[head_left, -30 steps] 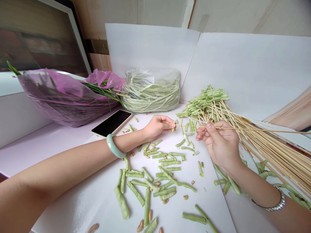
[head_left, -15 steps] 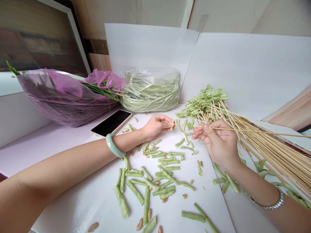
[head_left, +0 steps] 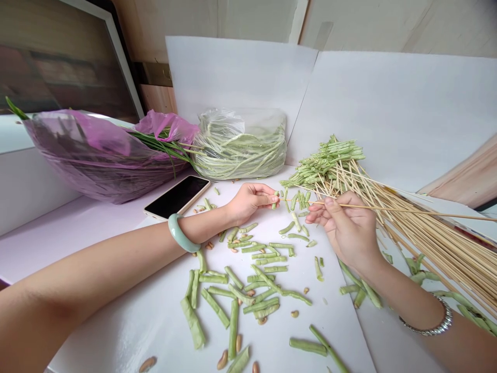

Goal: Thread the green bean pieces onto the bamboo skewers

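Note:
My left hand (head_left: 254,201) pinches a short piece of green bean (head_left: 275,200) between thumb and fingertips. A long thin bamboo skewer (head_left: 407,210) lies in my right hand (head_left: 347,223), held between thumb and fingers and pointing left. Its tip meets the bean piece; whether it has gone through, I cannot tell. Several bean pieces (head_left: 300,200) lie behind and below the skewer between my hands. More cut bean pieces (head_left: 260,280) are scattered over the white board (head_left: 124,321), with loose brown beans (head_left: 148,364) among them.
Bean-loaded skewers (head_left: 330,160) lie piled at the right, their bare sticks (head_left: 435,243) reaching toward the right edge. A clear bag of long beans (head_left: 240,150) and a purple bag of greens (head_left: 101,155) stand at the back. A phone (head_left: 176,197) lies near my left wrist.
The view has shifted very slightly. Both hands keep the same grip, with the skewer tip still at the bean piece.

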`<action>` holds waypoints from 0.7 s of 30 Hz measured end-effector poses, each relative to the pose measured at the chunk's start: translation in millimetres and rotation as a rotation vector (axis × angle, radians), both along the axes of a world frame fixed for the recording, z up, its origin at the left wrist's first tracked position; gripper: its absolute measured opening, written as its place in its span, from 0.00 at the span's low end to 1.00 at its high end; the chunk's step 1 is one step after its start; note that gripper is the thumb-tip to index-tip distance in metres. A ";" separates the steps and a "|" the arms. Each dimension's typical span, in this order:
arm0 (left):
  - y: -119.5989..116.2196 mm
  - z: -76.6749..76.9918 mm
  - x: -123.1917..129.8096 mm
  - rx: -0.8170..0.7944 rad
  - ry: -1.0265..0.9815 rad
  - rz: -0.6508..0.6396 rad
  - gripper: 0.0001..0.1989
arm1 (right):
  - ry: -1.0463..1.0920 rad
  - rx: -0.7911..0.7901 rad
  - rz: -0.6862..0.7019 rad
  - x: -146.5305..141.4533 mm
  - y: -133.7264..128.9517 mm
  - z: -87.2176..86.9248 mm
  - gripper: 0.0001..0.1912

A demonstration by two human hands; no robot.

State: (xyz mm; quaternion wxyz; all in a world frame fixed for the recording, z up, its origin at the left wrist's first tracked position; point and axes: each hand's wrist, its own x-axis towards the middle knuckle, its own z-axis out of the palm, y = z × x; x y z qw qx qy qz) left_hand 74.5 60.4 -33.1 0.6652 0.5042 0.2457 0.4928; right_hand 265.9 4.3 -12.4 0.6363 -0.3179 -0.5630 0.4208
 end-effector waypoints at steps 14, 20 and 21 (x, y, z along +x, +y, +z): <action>0.7 1.3 3.5 -0.040 -0.060 0.005 0.11 | 0.111 -0.070 -0.100 -3.2 1.9 4.7 0.17; 1.4 -0.2 3.5 -0.063 -0.065 0.003 0.11 | 0.131 -0.085 -0.117 -3.1 2.2 5.0 0.17; 1.5 -0.5 3.6 -0.065 -0.068 0.002 0.11 | 0.132 -0.090 -0.115 -3.0 1.9 4.9 0.17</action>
